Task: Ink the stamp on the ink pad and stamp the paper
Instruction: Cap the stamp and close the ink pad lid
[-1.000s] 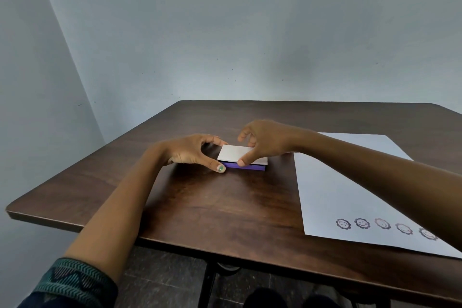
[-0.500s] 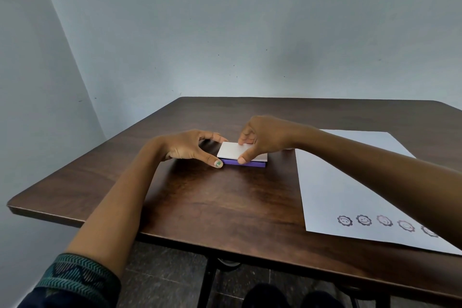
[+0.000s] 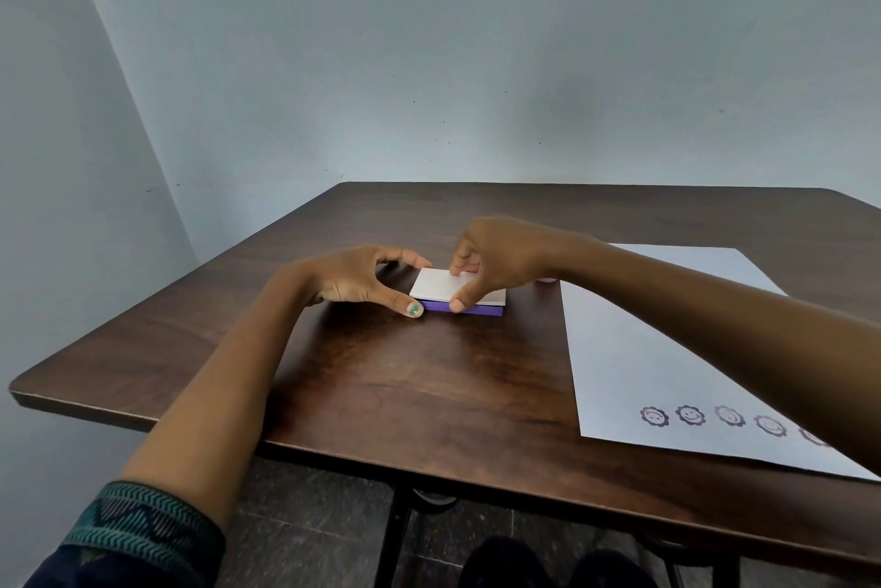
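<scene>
Stamp hidden, unless the pink sliver behind the right wrist. Right hand [image 3: 496,258] pinches the ink pad [image 3: 457,296] lid; left hand [image 3: 353,277] grips its left end.

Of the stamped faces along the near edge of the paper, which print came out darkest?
The second stamped face from the left, on the paper: its outline and smile are solid, while those to its right look faded and the rightmost is partly hidden by the right arm.

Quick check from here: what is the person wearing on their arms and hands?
The left hand is bare, with green polish on the thumbnail; its forearm is bare up to a dark sleeve with a teal zigzag cuff. The right hand and forearm are bare; no sleeve shows.
</scene>
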